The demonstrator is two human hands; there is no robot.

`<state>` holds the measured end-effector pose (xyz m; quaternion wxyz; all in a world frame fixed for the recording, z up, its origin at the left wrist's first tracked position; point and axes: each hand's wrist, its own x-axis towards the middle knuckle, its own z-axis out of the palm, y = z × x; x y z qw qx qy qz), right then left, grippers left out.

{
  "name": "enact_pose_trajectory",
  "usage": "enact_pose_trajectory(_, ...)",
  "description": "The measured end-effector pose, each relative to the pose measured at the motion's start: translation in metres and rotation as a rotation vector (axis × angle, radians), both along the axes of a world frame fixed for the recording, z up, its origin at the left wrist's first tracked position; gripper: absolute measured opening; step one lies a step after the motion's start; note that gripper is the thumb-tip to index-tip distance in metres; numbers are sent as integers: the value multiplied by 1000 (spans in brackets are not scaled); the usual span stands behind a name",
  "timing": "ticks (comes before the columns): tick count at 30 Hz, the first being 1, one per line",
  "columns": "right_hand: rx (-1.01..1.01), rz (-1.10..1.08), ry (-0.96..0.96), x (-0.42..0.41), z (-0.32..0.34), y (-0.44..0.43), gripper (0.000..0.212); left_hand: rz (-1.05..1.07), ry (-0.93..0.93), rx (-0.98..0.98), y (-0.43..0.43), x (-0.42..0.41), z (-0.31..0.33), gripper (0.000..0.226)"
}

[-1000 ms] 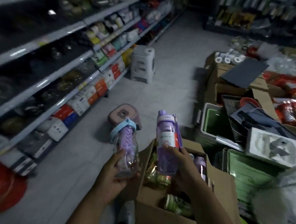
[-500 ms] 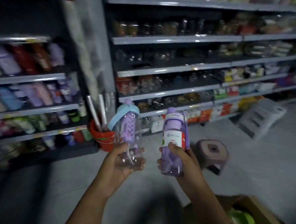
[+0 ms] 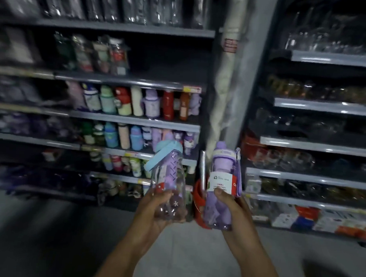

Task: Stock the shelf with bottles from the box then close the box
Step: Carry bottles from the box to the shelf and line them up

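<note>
Bottles (image 3: 135,102) crowd the far shelf (image 3: 134,120); left grip (image 3: 152,213) holds a clear bottle (image 3: 169,175), right grip (image 3: 231,206) a purple bottle (image 3: 222,168), above open floor (image 3: 182,254).

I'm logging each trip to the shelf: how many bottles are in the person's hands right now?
2: a blue-lidded clear bottle in the left hand, a purple labelled bottle in the right hand. None seems hidden behind them.

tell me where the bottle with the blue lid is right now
In the head view the clear bottle with the blue lid sits low centre, gripped by the left hand, just left of the purple bottle in the right hand.
</note>
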<state>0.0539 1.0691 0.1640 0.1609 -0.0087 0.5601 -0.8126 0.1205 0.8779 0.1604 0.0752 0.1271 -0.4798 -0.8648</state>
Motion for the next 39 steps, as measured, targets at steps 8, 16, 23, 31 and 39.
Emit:
enact_pose_trajectory(8, -71, 81, 86, -94, 36, -138, 52, 60, 104, -90, -133, -83, 41, 73)
enact_pose_trajectory(16, -38, 158, 176, -236, 71, -238, 64, 173, 161, -165, -221, -216, 78, 68)
enact_pose_trajectory(23, -50, 268, 240, -359, 112, -317, 53, 268, 107, -95, -294, -327, 86, 78)
enact_pose_trajectory(31, -15, 276, 246, -465, 135, -395, 61, 228, 110, -104, -374, -427, 112, 79)
enact_pose_trajectory(39, 97, 177, 249, -557, 174, -472, 40, 5, 42, -341, -451, -525, 171, 42)
